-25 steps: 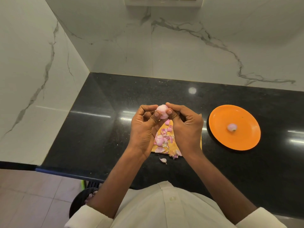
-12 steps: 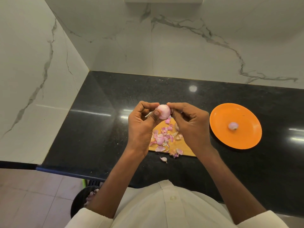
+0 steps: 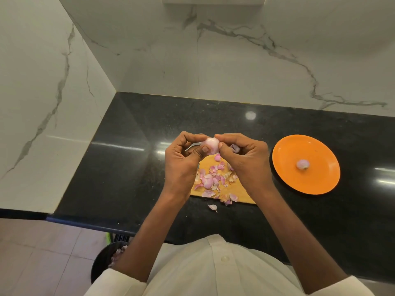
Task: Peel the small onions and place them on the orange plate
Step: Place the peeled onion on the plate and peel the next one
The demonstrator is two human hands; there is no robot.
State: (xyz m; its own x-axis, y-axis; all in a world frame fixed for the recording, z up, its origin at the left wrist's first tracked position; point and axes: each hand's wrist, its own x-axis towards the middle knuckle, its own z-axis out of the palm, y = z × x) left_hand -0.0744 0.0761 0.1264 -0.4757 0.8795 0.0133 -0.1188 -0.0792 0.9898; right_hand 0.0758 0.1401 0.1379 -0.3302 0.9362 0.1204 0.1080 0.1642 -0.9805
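Pinching small onion (image 3: 210,145), orientation unclear.

The polished stone surface (image 3: 132,159) is black with fine pale speckles and white glints of light. The marble-look wall panels (image 3: 245,67) behind and to the left are white with thin grey veins. The round plastic plate (image 3: 320,182) is plain bright orange, and the small peeled onion (image 3: 302,164) on it is pale pink with a purple tint. The little onion held up (image 3: 210,145) is pale pink-white. The flat wooden board (image 3: 241,190) is yellow-tan, strewn with pink and purple onion skins (image 3: 210,180). The buttoned shirt (image 3: 213,272) is cream-white. The floor tiles (image 3: 42,253) are pale pinkish beige.
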